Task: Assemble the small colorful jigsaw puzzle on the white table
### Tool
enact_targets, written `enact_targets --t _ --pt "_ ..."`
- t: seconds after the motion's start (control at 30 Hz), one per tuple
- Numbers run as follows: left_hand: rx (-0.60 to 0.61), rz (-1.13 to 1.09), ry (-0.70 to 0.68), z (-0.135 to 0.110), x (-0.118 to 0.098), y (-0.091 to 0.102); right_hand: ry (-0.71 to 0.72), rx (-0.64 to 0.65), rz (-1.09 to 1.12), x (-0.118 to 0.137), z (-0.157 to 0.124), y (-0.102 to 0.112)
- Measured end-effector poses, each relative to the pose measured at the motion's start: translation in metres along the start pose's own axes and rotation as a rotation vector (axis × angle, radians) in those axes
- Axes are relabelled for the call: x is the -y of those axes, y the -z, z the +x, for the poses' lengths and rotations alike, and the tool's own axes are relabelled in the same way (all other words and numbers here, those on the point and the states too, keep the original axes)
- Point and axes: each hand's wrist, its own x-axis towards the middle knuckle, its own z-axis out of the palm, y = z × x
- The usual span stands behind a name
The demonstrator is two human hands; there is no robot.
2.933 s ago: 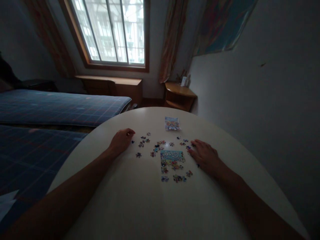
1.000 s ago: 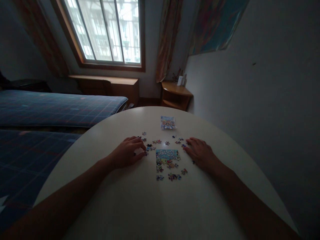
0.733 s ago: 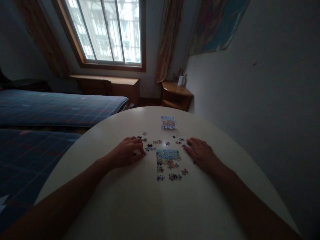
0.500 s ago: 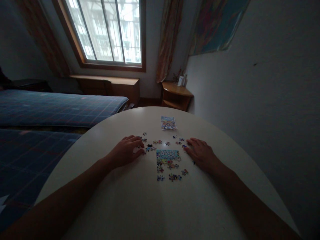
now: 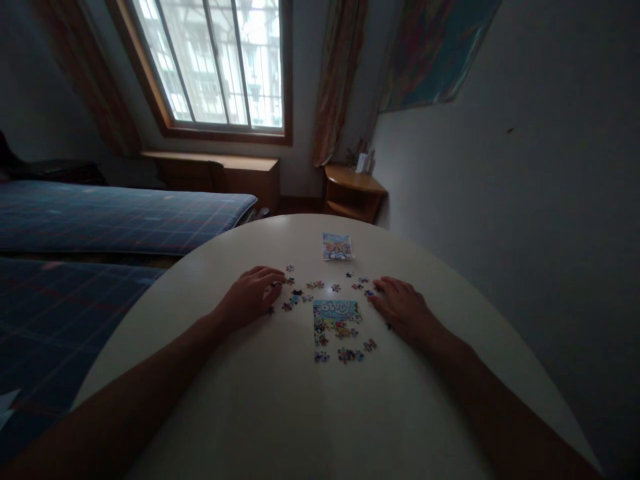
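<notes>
A partly joined jigsaw puzzle [image 5: 336,311] lies between my hands, its top strip blue with white lettering and its lower part gappy. My left hand [image 5: 250,293] is left of it, fingers bent over the table among loose puzzle pieces [image 5: 295,297]. Thumb and fingers stand apart there, with a piece by the fingertips; whether they touch it I cannot tell. To the right of the puzzle my right hand [image 5: 404,308] rests palm down, fingers stretched out. Its fingertips are beside a few puzzle pieces [image 5: 369,293], and none is seen held.
A small printed picture sheet [image 5: 337,247] lies farther back on the round white table [image 5: 240,393]. Several more pieces are scattered above the puzzle. Beds with blue checked covers [image 5: 120,212] stand at the left, a wooden corner shelf [image 5: 354,180] behind, and a wall [image 5: 505,200] on the right.
My left hand has drawn slightly back and to the left, its thumb moving closer to the fingers and uncovering pieces near it. My right hand stays where it was.
</notes>
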Motion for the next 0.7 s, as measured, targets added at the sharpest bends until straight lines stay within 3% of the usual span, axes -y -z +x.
enact_targets --t 0.2,0.33,0.6,0.7 --pt "0.054 -0.036 0.108 0.004 0.002 -0.008 0.012 -0.030 -0.019 -0.002 0.000 -0.003" --pt "0.097 -0.070 0.093 0.006 0.000 -0.010 0.006 -0.017 -0.012 -0.001 0.000 -0.002" --pt "-0.007 -0.040 0.150 0.006 0.005 -0.009 0.013 -0.022 -0.010 -0.001 0.000 -0.002" --pt "0.006 -0.037 0.149 0.006 0.008 -0.012 0.018 0.002 -0.008 0.000 0.000 -0.001"
